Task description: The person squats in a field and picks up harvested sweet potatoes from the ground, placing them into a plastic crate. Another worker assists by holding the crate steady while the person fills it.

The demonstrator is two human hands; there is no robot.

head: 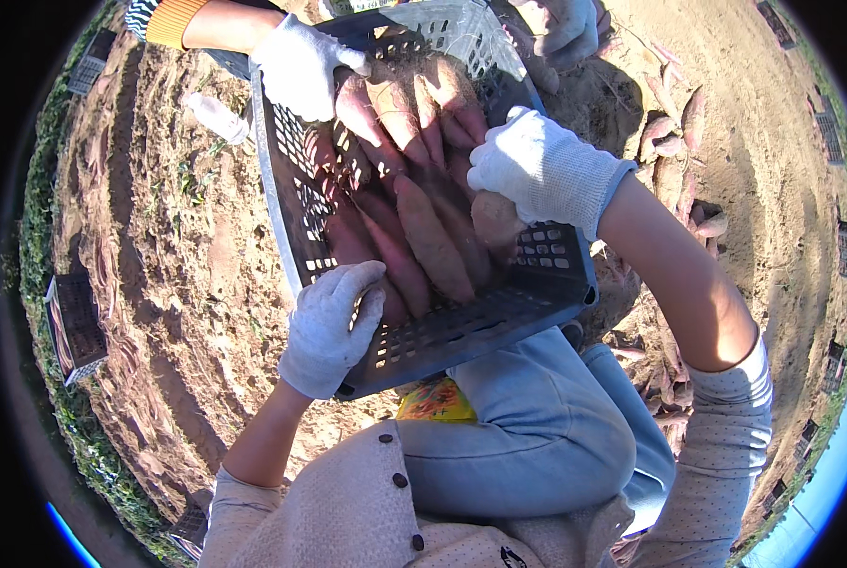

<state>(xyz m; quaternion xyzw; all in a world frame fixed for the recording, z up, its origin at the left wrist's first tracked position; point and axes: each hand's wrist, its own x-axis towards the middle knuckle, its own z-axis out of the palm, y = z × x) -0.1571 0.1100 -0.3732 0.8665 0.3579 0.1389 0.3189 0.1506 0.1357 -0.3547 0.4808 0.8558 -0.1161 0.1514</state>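
Before me stands a black plastic crate (466, 344) with perforated walls, partly filled with reddish sweet potatoes (434, 238). My left hand (335, 326), in a white glove, rests at the crate's near left rim, thumb and fingers apart, nothing seen in it. My right hand (530, 167), gloved too, is over the crate's right side with its fingers curled, beside a rounded sweet potato (496, 220); whether it grips anything is hidden. At the far left of the crate, a co-worker's gloved hand (303, 67) touches the sweet potatoes.
More sweet potatoes (668, 181) lie on the soil at the right. Another gloved hand (565, 28) is beyond the crate's far right corner. A plastic bottle (218, 118) lies left of the crate. Further crates, one at the far left (76, 326), stand along the field's edges.
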